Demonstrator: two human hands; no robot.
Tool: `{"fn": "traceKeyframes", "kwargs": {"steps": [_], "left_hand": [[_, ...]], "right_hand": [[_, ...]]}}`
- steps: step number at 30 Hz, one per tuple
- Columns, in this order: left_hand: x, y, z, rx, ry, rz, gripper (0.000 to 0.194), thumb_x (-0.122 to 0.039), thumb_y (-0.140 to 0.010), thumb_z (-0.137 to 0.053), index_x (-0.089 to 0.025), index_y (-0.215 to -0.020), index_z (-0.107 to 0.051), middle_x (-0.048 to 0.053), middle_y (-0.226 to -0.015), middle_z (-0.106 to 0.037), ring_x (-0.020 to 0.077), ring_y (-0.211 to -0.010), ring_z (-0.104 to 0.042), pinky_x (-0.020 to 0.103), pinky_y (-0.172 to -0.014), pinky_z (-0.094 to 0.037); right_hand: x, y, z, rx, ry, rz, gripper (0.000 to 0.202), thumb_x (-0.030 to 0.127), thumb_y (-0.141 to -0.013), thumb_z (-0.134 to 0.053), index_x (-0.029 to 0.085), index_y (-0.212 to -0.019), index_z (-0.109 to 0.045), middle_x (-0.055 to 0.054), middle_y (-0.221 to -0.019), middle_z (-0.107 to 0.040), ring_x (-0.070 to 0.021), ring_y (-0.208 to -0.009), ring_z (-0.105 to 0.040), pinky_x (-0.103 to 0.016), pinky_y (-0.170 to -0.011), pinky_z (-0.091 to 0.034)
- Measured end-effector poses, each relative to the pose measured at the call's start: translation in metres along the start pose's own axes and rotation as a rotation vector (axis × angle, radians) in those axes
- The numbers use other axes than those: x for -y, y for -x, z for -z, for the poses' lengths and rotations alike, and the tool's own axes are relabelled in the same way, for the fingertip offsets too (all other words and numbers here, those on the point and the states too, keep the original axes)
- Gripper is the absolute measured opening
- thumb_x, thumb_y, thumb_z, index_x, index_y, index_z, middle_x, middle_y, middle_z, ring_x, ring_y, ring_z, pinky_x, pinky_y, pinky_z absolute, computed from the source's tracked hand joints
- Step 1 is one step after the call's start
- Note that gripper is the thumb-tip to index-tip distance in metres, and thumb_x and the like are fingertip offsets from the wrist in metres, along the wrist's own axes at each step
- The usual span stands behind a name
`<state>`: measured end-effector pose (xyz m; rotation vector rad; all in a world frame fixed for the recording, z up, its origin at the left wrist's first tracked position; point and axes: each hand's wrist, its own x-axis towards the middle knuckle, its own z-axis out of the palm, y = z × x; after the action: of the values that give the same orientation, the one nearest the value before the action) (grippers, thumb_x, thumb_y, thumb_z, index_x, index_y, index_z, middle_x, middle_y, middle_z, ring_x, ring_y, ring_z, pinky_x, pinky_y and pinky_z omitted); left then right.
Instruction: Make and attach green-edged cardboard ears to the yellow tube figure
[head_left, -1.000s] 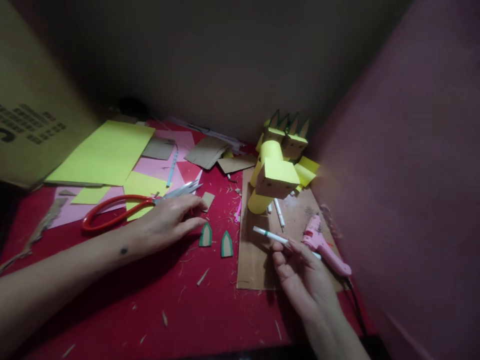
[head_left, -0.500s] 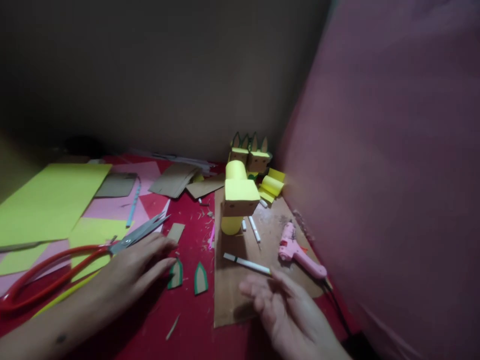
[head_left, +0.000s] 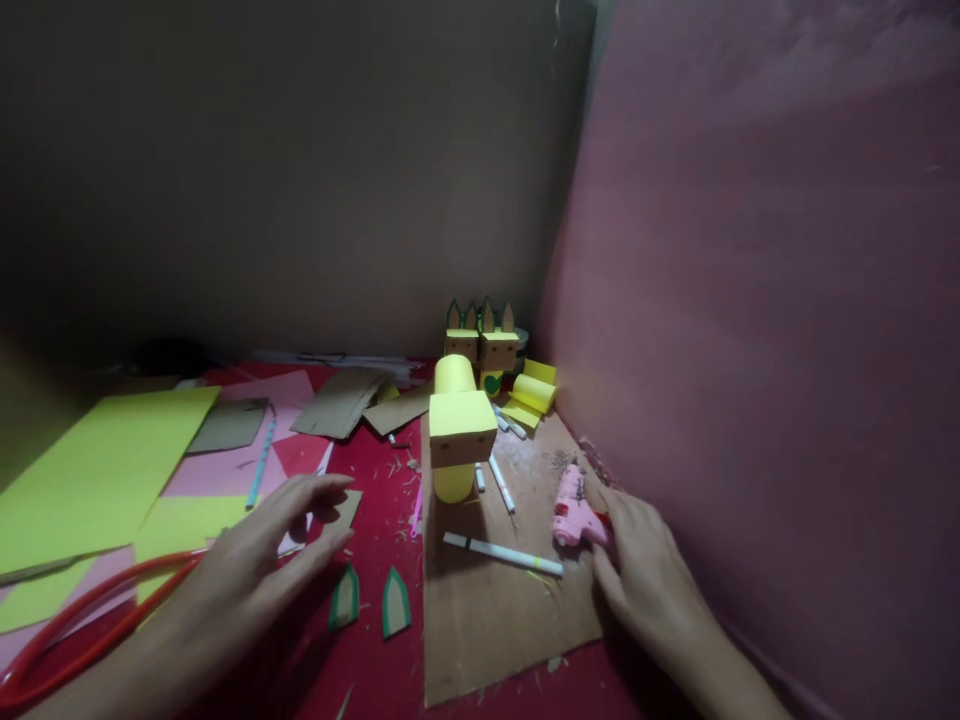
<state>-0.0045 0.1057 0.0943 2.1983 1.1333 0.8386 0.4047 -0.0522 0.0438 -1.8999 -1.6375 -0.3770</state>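
Observation:
My right hand [head_left: 651,560] is closed round the handle of the pink glue gun [head_left: 571,510], which lies on the brown board [head_left: 480,650]. My left hand [head_left: 274,560] hovers with fingers apart and nothing in them, over the red scissors [head_left: 97,600] and near two pointed, green-edged cardboard pieces [head_left: 396,602] [head_left: 345,598]. A yellow paper and cardboard figure [head_left: 462,428] stands on the board. In front of it lies a white marker [head_left: 502,554].
Two similar figures with pointed ears [head_left: 498,350] stand at the back beside folded yellow paper [head_left: 531,396]. Yellow sheets [head_left: 112,460], cardboard pieces [head_left: 337,402] and a blue striped stick [head_left: 262,462] lie at the left. A pink wall [head_left: 750,300] rises at the right.
My right hand has moved right from beside the marker and taken hold of the glue gun's handle. My left hand has lifted slightly. The view has shifted, so the objects appear lower.

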Motion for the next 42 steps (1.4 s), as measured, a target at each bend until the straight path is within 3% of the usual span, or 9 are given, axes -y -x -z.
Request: {"fn": "traceKeyframes", "kwargs": {"steps": [4,8,16,22,26,29,32,37,42], "left_hand": [[-0.002,-0.013,-0.001,-0.001,0.003,0.016,0.054,-0.078,-0.104,-0.069,-0.034,-0.133,-0.079,0.008,-0.123,-0.084,0.0329,-0.109,-0.079,0.040,-0.092,-0.065],[0.001,-0.014,-0.012,-0.025,0.009,0.025,0.059,-0.085,-0.101,-0.065,-0.033,-0.126,-0.080,0.008,-0.114,-0.082,0.0310,-0.100,-0.075,0.040,-0.088,-0.061],[0.000,-0.030,-0.015,-0.026,0.037,0.003,0.069,-0.085,-0.099,-0.068,-0.029,-0.137,-0.078,0.011,-0.119,-0.084,0.0338,-0.104,-0.077,0.041,-0.087,-0.063],[-0.010,-0.063,-0.019,-0.012,0.113,-0.040,0.078,-0.082,-0.095,-0.076,-0.030,-0.153,-0.069,0.014,-0.142,-0.079,0.0419,-0.134,-0.073,0.054,-0.117,-0.063],[-0.015,-0.080,-0.025,-0.002,0.176,-0.076,0.084,-0.080,-0.091,-0.081,-0.030,-0.157,-0.067,0.014,-0.150,-0.076,0.0433,-0.142,-0.069,0.058,-0.126,-0.059],[-0.022,-0.090,-0.031,0.005,0.215,-0.094,0.094,-0.078,-0.085,-0.087,-0.031,-0.162,-0.063,0.015,-0.155,-0.074,0.0448,-0.147,-0.067,0.061,-0.130,-0.057],[-0.032,-0.101,-0.038,0.006,0.244,-0.102,0.106,-0.072,-0.080,-0.091,-0.031,-0.170,-0.054,0.017,-0.166,-0.067,0.0465,-0.150,-0.064,0.066,-0.134,-0.052],[-0.044,-0.113,-0.050,0.038,0.287,-0.097,0.111,-0.060,-0.079,-0.092,-0.028,-0.174,-0.044,0.020,-0.162,-0.068,0.0428,-0.135,-0.074,0.065,-0.122,-0.062],[-0.043,-0.114,-0.055,0.057,0.308,-0.114,0.103,-0.054,-0.081,-0.089,-0.027,-0.170,-0.045,0.020,-0.159,-0.069,0.0399,-0.130,-0.076,0.065,-0.116,-0.066]], "right_hand": [[-0.002,0.004,-0.010,0.047,-0.015,-0.014,0.073,0.014,-0.099,-0.054,0.013,-0.172,-0.060,-0.023,-0.134,-0.088,-0.0366,-0.100,-0.084,-0.054,-0.088,-0.074],[-0.002,0.005,-0.017,0.045,-0.024,-0.022,0.079,0.009,-0.098,-0.049,0.012,-0.176,-0.054,-0.025,-0.141,-0.085,-0.0367,-0.109,-0.082,-0.055,-0.095,-0.073],[-0.007,0.006,-0.020,-0.002,-0.063,0.004,0.079,0.009,-0.096,-0.051,0.014,-0.174,-0.059,-0.019,-0.114,-0.085,-0.0376,-0.110,-0.079,-0.054,-0.095,-0.074],[-0.011,0.004,-0.016,-0.021,-0.104,0.023,0.065,0.013,-0.099,-0.052,0.012,-0.160,-0.073,-0.020,-0.108,-0.086,-0.0386,-0.099,-0.079,-0.055,-0.085,-0.075],[-0.002,-0.005,0.006,-0.003,-0.172,0.024,0.057,0.016,-0.094,-0.058,0.015,-0.146,-0.081,-0.021,-0.112,-0.088,-0.0376,-0.097,-0.080,-0.056,-0.085,-0.073],[0.018,-0.033,0.030,-0.009,-0.295,0.012,0.042,0.017,-0.091,-0.064,0.017,-0.125,-0.088,-0.023,-0.120,-0.087,-0.0420,-0.110,-0.079,-0.063,-0.093,-0.068],[0.047,-0.082,0.042,0.009,-0.455,0.040,0.033,0.020,-0.098,-0.064,0.021,-0.119,-0.089,-0.017,-0.113,-0.086,-0.0348,-0.106,-0.078,-0.053,-0.092,-0.065],[0.092,-0.163,0.029,0.102,-0.758,0.028,0.013,0.024,-0.099,-0.073,0.023,-0.090,-0.083,-0.004,-0.094,-0.081,-0.0204,-0.087,-0.073,-0.035,-0.081,-0.060],[0.105,-0.186,0.010,0.197,-0.897,-0.052,0.008,0.016,-0.090,-0.076,0.021,-0.083,-0.075,0.001,-0.080,-0.073,-0.0161,-0.076,-0.067,-0.029,-0.070,-0.053]]}}
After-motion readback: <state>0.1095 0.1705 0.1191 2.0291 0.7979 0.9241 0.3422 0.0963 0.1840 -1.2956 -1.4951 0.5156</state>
